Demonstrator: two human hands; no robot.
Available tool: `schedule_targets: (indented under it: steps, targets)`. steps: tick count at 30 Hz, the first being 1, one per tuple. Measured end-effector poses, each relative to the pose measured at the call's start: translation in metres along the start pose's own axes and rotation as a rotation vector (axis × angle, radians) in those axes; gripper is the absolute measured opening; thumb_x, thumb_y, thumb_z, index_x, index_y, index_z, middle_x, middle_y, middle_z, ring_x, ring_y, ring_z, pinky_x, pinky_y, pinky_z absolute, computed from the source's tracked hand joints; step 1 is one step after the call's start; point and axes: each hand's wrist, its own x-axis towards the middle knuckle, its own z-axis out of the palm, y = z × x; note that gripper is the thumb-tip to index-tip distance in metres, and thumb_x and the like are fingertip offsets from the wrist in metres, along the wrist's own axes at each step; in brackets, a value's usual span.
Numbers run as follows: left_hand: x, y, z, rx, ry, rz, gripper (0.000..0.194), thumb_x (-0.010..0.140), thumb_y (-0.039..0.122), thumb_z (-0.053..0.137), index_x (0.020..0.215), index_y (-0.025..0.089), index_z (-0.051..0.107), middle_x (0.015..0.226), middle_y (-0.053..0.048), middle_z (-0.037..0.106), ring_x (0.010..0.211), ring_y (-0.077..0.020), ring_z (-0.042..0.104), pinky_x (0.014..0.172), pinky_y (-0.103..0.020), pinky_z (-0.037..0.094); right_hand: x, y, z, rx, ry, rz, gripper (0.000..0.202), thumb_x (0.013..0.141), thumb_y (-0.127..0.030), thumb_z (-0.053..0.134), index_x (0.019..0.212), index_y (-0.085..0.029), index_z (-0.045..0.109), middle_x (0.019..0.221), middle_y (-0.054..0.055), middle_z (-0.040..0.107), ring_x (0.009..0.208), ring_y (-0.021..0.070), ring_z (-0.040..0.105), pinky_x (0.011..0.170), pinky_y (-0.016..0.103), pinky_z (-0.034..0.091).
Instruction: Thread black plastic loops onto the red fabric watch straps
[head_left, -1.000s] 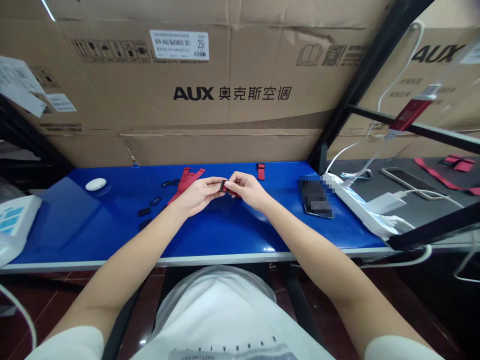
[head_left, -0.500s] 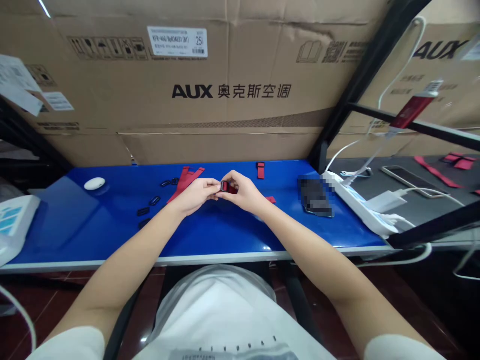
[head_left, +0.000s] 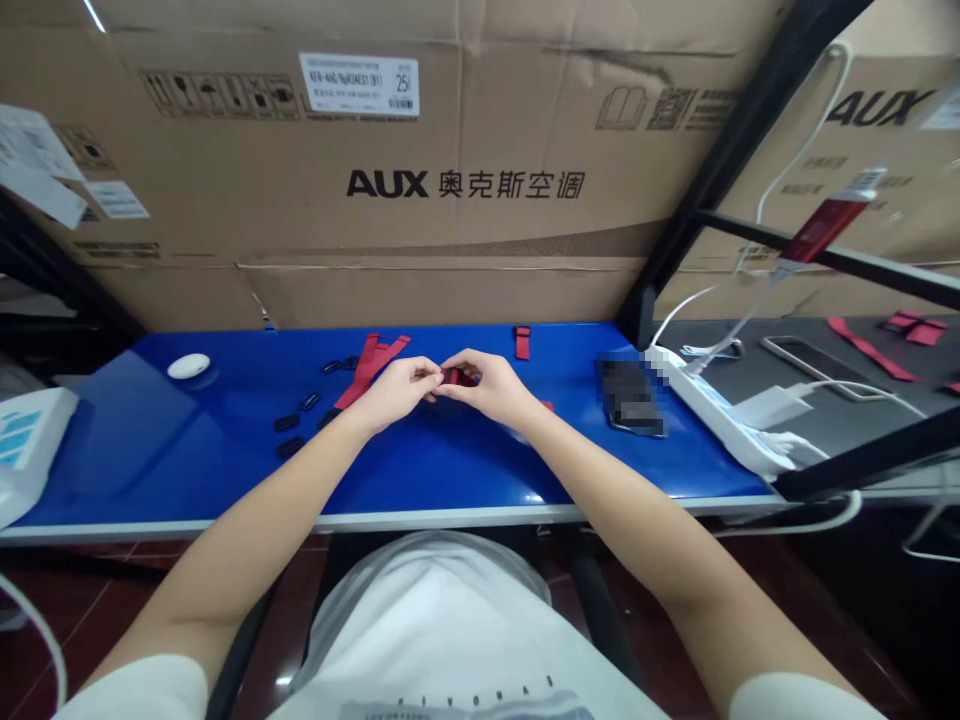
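Note:
Above the middle of the blue table, my left hand (head_left: pixel 397 392) and my right hand (head_left: pixel 491 385) meet at a small black buckle with a red strap (head_left: pixel 454 377). The left thumb and fingers pinch its left end. My right fingers wrap round the strap from the other side and hide part of it. Red straps (head_left: pixel 365 370) lie just behind my left hand. Several black buckles (head_left: pixel 286 422) are spread to the left of them. A short red strap with a black buckle (head_left: pixel 522 343) lies behind my right hand.
A large cardboard box (head_left: pixel 465 120) stands along the back of the blue table (head_left: pixel 187 450). On the left are a white oval object (head_left: pixel 189 366) and a white device (head_left: pixel 34 450). A blurred dark item (head_left: pixel 634 395) and a power strip (head_left: pixel 720 415) are at the right.
The buckle between my hands has turned slightly, and its frame shows less clearly. Both hands have stayed nearly in place, with small finger movements.

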Motion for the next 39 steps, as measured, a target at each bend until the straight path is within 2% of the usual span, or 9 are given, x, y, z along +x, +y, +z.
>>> schedule_targets:
  steps: [8,12,14,19,22,25,29,33,39]
  targets:
    - [0.002,-0.003,-0.006,-0.096,0.026,-0.125,0.022,0.068,0.031,0.075,0.077,0.014,0.064,0.071,-0.004,0.065,0.067,-0.0159,0.061,0.066,-0.03,0.048,-0.001,-0.003,-0.001,-0.163,0.101,-0.034,0.033,0.075,-0.039,0.073,0.099,-0.016,0.071,0.092,0.007,0.073,0.077,0.0181,0.065,0.074,0.031,0.052]
    - [0.0,-0.004,-0.002,-0.285,-0.111,-0.144,0.027,0.076,0.039,0.071,0.082,0.015,0.062,0.077,-0.004,0.061,0.074,-0.0153,0.059,0.066,-0.028,0.048,0.002,-0.002,0.0,-0.136,0.109,-0.039,0.034,0.075,-0.039,0.074,0.102,-0.017,0.07,0.094,0.006,0.072,0.08,0.018,0.064,0.076,0.031,0.052]
    - [0.0,-0.004,-0.001,-0.332,-0.139,-0.093,0.027,0.078,0.04,0.071,0.081,0.015,0.06,0.076,-0.002,0.058,0.07,-0.0125,0.056,0.064,-0.025,0.046,0.003,0.0,-0.002,-0.061,0.088,0.006,0.04,0.074,-0.041,0.075,0.106,-0.018,0.067,0.091,0.005,0.071,0.075,0.0166,0.063,0.069,0.029,0.053]
    - [0.004,0.003,-0.014,-0.487,0.058,-0.053,0.019,0.075,0.026,0.071,0.083,0.017,0.057,0.08,-0.002,0.059,0.068,-0.0117,0.055,0.061,-0.024,0.044,0.004,0.007,-0.026,0.118,-0.126,0.281,0.034,0.077,-0.044,0.072,0.094,-0.016,0.066,0.069,0.003,0.067,0.05,0.0115,0.056,0.043,0.022,0.044]
    - [0.008,0.005,-0.023,-0.557,0.186,-0.113,0.013,0.071,0.019,0.065,0.08,0.016,0.057,0.083,-0.002,0.061,0.066,-0.0119,0.056,0.059,-0.025,0.044,0.003,0.011,-0.04,0.185,-0.206,0.404,0.029,0.078,-0.04,0.073,0.089,-0.014,0.066,0.068,0.005,0.069,0.046,0.0105,0.055,0.042,0.021,0.042]
    - [0.013,0.002,-0.025,-0.548,0.306,-0.173,0.007,0.071,0.017,0.06,0.076,0.016,0.057,0.076,-0.002,0.061,0.061,-0.0119,0.055,0.057,-0.026,0.044,0.002,0.014,-0.045,0.241,-0.21,0.468,0.027,0.076,-0.034,0.075,0.092,-0.014,0.066,0.071,0.006,0.07,0.049,0.0116,0.058,0.047,0.022,0.044]
    - [0.016,-0.003,-0.025,-0.506,0.367,-0.213,0.005,0.071,0.017,0.056,0.075,0.015,0.059,0.075,-0.003,0.063,0.058,-0.0123,0.055,0.054,-0.026,0.043,0.003,0.013,-0.04,0.284,-0.204,0.485,0.025,0.073,-0.023,0.072,0.096,-0.014,0.066,0.073,0.004,0.068,0.055,0.012,0.058,0.052,0.024,0.044]
    - [0.017,-0.007,-0.027,-0.468,0.399,-0.221,0.011,0.072,0.019,0.054,0.078,0.013,0.062,0.078,-0.004,0.065,0.057,-0.0117,0.055,0.052,-0.025,0.042,0.002,0.012,-0.038,0.378,-0.283,0.415,0.044,0.058,-0.005,0.061,0.101,-0.017,0.064,0.083,0.002,0.067,0.071,0.0138,0.06,0.059,0.023,0.044]
    - [0.02,-0.011,-0.031,-0.438,0.423,-0.237,0.011,0.071,0.021,0.056,0.077,0.014,0.062,0.075,-0.004,0.065,0.055,-0.0118,0.055,0.05,-0.023,0.041,-0.002,0.027,-0.038,0.306,-0.309,0.33,0.057,0.052,0.001,0.052,0.105,-0.019,0.062,0.088,0.001,0.063,0.081,0.0144,0.058,0.067,0.024,0.047]
